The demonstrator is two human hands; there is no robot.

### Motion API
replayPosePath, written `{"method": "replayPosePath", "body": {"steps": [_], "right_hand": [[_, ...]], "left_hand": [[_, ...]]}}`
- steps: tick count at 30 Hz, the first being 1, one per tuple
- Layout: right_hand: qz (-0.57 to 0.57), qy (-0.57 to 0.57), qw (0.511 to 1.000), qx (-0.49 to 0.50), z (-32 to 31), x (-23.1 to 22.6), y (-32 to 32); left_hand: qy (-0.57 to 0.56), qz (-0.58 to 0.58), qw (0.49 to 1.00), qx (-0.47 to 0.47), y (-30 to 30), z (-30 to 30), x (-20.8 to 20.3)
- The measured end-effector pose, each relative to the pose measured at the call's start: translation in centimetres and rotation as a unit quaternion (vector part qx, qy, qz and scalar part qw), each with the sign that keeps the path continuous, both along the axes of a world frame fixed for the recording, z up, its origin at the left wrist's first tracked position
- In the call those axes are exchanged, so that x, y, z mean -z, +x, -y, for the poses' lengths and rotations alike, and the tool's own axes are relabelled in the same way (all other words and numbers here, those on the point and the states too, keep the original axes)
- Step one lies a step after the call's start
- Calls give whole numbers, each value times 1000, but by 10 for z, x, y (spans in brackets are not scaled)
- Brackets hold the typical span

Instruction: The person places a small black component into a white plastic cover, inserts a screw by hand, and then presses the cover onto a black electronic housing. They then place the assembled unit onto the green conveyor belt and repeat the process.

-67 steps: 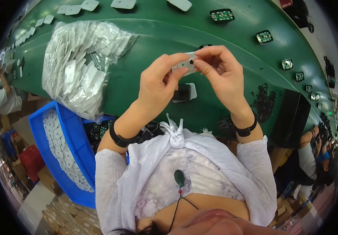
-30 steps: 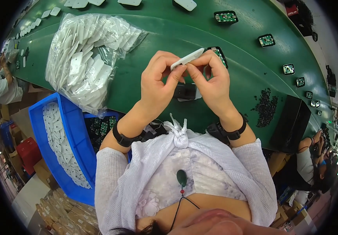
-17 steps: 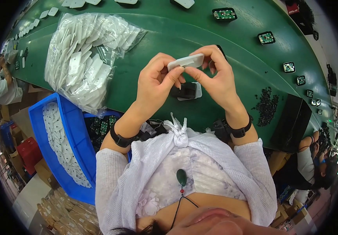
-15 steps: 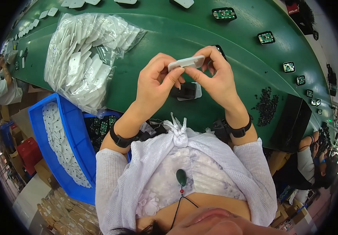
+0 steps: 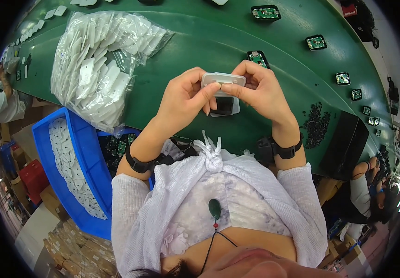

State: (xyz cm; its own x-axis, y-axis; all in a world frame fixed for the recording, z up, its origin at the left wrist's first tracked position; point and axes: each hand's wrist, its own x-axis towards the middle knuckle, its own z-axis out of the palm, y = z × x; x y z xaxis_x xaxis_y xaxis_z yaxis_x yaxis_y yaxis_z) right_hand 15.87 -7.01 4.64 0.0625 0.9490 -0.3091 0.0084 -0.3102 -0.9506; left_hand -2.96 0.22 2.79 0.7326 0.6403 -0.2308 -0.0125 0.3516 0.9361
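My left hand (image 5: 184, 96) and my right hand (image 5: 266, 91) grip a white plastic cover (image 5: 223, 78) between them, one at each end. Both thumbs press at the middle of its near edge, and its hollow inner side faces me. Whatever small part may be under the thumbs is hidden. Just below the hands, a black case (image 5: 224, 106) lies on the green table, partly over another white cover (image 5: 235, 110). A black housing with a green circuit board (image 5: 257, 57) sits right behind my right hand, partly covered by it.
A clear bag of white covers (image 5: 100, 69) lies at left. Below it stands a blue bin (image 5: 99, 185) holding white parts. Small black pieces (image 5: 318, 124) are heaped at right beside a black box (image 5: 344, 146). Circuit-board housings (image 5: 316, 42) line the curving belt; another person (image 5: 360, 194) sits at right.
The white cover has tipped so that its inner side shows more. My right hand has shifted slightly right, and the circuit-board housing behind it has come more into view.
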Motion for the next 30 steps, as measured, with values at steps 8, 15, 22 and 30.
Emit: {"method": "replayPosePath", "body": {"steps": [8, 15, 22, 30], "right_hand": [[-16, 20, 1000, -6, 0, 5, 2], [-6, 6, 1000, -23, -2, 2, 5], [28, 43, 999, -14, 3, 6, 1], [89, 73, 993, 6, 4, 0, -3]], "left_hand": [[63, 15, 997, -34, 4, 3, 0], [21, 34, 999, -3, 0, 0, 2], [0, 35, 999, -1, -1, 0, 2], [50, 55, 996, -41, 5, 5, 5]]}}
